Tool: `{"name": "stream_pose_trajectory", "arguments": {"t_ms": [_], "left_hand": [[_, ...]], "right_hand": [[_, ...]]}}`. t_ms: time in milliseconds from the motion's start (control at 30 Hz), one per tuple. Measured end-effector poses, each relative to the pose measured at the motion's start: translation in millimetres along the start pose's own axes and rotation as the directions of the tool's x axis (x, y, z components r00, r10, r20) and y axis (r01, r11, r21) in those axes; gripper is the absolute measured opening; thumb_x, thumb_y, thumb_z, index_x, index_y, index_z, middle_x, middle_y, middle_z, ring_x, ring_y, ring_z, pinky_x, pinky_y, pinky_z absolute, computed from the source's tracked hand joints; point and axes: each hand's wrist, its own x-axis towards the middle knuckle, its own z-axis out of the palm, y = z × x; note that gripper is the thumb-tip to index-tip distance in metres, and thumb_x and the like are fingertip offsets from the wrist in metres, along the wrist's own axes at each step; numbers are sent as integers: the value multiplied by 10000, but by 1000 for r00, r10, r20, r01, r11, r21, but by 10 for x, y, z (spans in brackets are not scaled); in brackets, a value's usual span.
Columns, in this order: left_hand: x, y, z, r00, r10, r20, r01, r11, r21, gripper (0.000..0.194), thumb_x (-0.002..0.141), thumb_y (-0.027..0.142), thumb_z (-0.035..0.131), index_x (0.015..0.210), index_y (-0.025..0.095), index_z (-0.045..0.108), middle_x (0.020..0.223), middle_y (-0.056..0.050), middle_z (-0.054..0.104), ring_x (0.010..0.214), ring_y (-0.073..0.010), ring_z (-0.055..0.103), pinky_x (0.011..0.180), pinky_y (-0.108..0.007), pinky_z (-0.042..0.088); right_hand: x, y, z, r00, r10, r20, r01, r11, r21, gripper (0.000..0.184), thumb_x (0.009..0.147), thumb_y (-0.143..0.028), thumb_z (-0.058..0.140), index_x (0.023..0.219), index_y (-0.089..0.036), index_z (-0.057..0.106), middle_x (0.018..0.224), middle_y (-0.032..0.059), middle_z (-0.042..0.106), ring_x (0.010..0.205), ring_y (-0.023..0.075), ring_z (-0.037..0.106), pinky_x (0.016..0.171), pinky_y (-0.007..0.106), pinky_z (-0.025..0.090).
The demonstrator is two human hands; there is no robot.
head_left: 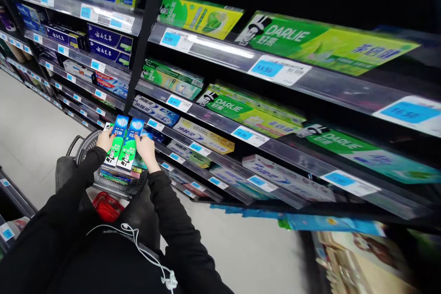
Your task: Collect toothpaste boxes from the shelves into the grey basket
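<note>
Above a dark shopping basket (pixel 81 150), my two hands hold Darlie toothpaste boxes side by side, blue at the far end and green and white nearer me. My left hand (pixel 105 140) is closed around the left toothpaste box (pixel 117 141). On the other side, my right hand (pixel 145 148) grips the right toothpaste box (pixel 130 144), thumb on its face. Part of another white and green box shows beside the left one. Under the boxes lie colourful packages (pixel 115 177) in the basket, mostly covered.
Shelves (pixel 213 57) of toothpaste boxes with price tags run along the right and far left, split by a black upright (pixel 143 23). Pale floor (pixel 31 133) lies to the left. Brown and blue packages (pixel 358 252) stand low at the right. A white cord (pixel 144 250) hangs at my waist.
</note>
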Motion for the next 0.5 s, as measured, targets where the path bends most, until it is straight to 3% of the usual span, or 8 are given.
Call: {"name": "stream_pose_trajectory", "arguments": {"t_ms": [233,400,500], "left_hand": [[-29,-67,156,999,-7,37,11,995,-96,491,858,150,524,1348,148,562,1355,-77,591,1313,-255,495,1141,-365,354],[-53,-59,207,1000,-13,21,16,988,-153,510,863,120,473,1369,70,523,1415,-124,524,1345,-259,455,1161,-369,323],[-30,-58,226,1000,-15,11,17,983,-184,518,854,106,467,1369,104,530,1404,-100,544,1345,-247,455,1164,-372,317]], "right_hand": [[-60,-46,50,997,-16,-74,7,993,-119,451,1008,-377,346,1085,-40,636,1104,250,666,1070,302,640,907,354,453],[-72,-75,84,995,-32,-97,14,982,-189,454,1017,-360,313,1106,-30,611,1091,236,666,1029,296,653,868,347,472],[-59,-77,99,992,-55,-110,32,979,-204,454,1019,-344,309,1120,-9,599,1088,236,661,1029,306,651,859,352,478]]}}
